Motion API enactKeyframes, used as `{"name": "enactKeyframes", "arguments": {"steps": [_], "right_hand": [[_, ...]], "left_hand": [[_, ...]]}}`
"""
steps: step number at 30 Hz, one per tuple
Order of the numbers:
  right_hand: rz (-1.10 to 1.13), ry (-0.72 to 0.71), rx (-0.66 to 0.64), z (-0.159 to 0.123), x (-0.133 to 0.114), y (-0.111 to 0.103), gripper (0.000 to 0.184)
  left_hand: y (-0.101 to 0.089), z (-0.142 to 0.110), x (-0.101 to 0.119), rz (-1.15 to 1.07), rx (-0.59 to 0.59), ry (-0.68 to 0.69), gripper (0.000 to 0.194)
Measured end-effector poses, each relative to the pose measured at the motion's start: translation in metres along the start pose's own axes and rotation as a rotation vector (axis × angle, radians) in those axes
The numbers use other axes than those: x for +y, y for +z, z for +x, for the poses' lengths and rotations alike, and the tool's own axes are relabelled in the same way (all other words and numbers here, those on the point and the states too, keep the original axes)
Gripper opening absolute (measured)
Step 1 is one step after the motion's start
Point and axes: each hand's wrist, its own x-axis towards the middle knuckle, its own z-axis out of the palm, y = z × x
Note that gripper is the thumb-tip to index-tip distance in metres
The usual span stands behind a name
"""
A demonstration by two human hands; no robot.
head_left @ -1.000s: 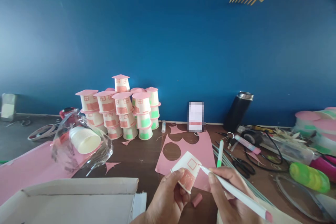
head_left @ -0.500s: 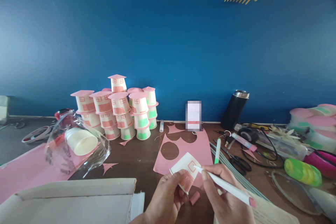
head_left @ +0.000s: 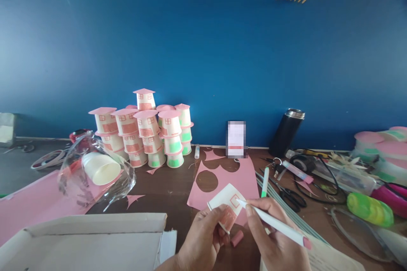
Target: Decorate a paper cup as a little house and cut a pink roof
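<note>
So the left hand [head_left: 202, 237] has a paper cup [head_left: 221, 199] pinched between thumb and fingers, tilted so its rim faces lower left, and it's up over the near part of the bench [head_left: 159, 201]. The right hand [head_left: 275, 237] grips a white marker [head_left: 280, 222] like a pen, tip right at the little square outline drawn on the cup, above a reddish coloured-in patch. Hard to say from this angle if the tip's actually touching. A pink cap [head_left: 237, 238] lies just below the cup (matches the marker's pink end, btw), and an open white cardboard box [head_left: 98, 252] fills the near left.

Past the hands there's pink paper [head_left: 246, 182] with round holes cut out, a white and green marker [head_left: 265, 182] next to it, then black-handled scissors [head_left: 291, 200]. Over left, a clear plastic bag [head_left: 74, 188] has nested white cups [head_left: 101, 169] in it. Farther back, decorated cups [head_left: 148, 125] with pink paper roofs stand stacked before a blue wall [head_left: 210, 51], and a black flask [head_left: 286, 133] leans at right.
</note>
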Motion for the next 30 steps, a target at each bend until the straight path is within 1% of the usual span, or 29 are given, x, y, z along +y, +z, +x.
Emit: {"name": "enactKeyframes", "arguments": {"steps": [7, 15, 21, 30], "right_hand": [[0.002, 0.016, -0.024, -0.0009, -0.0011, -0.0005, 0.011], [0.002, 0.006, -0.015, 0.0001, 0.0008, 0.0000, 0.011], [0.004, 0.025, -0.021, 0.0000, -0.0014, -0.0003, 0.014], [0.007, 0.000, -0.023, 0.0006, 0.0005, -0.0006, 0.010]], "left_hand": [[0.0013, -0.0007, 0.0002, 0.016, -0.001, -0.004, 0.044], [0.0010, -0.0010, -0.0002, 0.029, -0.017, 0.007, 0.045], [0.0013, -0.0005, -0.0001, 0.041, -0.019, 0.012, 0.043], [0.0005, -0.0004, -0.0005, 0.007, -0.028, -0.006, 0.040]]}}
